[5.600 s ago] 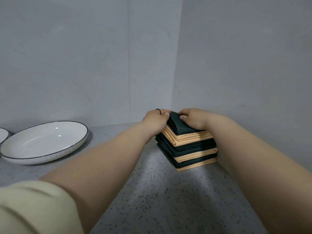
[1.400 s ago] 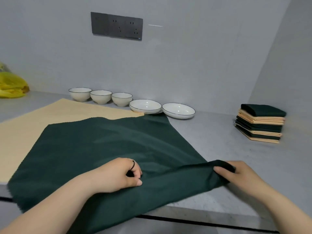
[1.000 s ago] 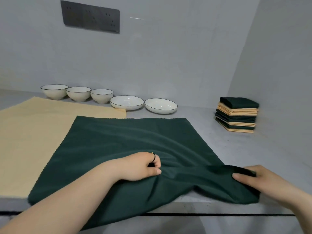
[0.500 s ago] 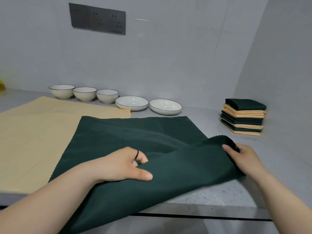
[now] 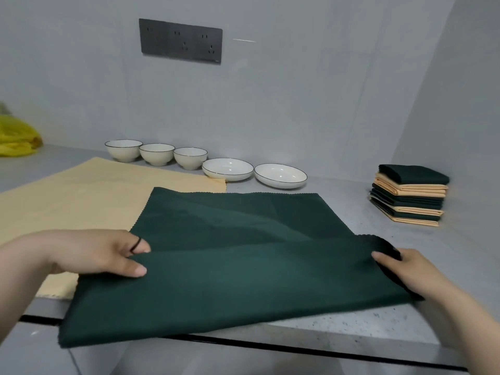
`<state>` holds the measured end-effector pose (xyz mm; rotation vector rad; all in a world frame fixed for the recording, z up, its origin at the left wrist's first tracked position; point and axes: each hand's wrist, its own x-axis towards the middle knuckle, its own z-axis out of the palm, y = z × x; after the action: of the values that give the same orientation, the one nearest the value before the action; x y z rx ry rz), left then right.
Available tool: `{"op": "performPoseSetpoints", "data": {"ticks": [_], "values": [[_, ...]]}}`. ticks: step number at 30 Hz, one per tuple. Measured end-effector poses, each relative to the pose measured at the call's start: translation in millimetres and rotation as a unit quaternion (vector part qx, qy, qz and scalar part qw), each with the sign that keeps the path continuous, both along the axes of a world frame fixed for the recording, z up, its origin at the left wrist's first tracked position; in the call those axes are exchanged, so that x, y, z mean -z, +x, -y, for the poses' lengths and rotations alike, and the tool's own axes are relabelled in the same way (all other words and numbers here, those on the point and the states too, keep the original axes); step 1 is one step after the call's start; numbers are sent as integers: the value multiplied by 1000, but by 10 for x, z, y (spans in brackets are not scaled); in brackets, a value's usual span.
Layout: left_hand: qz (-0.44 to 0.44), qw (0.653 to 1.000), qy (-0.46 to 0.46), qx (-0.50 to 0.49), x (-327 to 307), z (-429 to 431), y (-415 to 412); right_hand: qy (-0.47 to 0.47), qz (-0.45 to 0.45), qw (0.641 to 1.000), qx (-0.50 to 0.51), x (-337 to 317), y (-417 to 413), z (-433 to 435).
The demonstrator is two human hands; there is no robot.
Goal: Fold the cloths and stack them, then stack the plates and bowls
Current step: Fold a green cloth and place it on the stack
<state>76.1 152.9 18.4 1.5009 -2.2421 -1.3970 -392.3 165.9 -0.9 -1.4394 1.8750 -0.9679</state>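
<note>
Left hand [image 5: 92,253] pinches the green cloth [image 5: 232,255] at lower left, thumb on top; right hand [image 5: 400,269] clamps its lifted corner at lower right; the cloth spreads across mid-frame, partly over a tan cloth [image 5: 81,196]; folded stack [image 5: 408,194] far right; bowls [image 5: 157,154] and plates [image 5: 281,175] line the back wall.

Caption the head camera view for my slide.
Left hand and right hand grip the green cloth by its near edge; folded stack sits at right.
</note>
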Motion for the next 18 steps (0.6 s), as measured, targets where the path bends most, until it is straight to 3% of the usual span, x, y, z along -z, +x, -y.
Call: {"op": "performPoseSetpoints", "data": {"ticks": [4,8,13,18], "values": [[57,996,-48,-56,-192,120,39,102,10,993,-62,-41,-120,-116],[121,965,-177,-150,-286,358,-64,164,-4,982,-94,-126,-209,-235],[201,907,-288,-232,-273,690,-352,66,10,997,-38,-158,-186,-104],[314,827,-359,-298,-169,1008,-406,-5,-17,1000,-4,-166,-39,318]]}}
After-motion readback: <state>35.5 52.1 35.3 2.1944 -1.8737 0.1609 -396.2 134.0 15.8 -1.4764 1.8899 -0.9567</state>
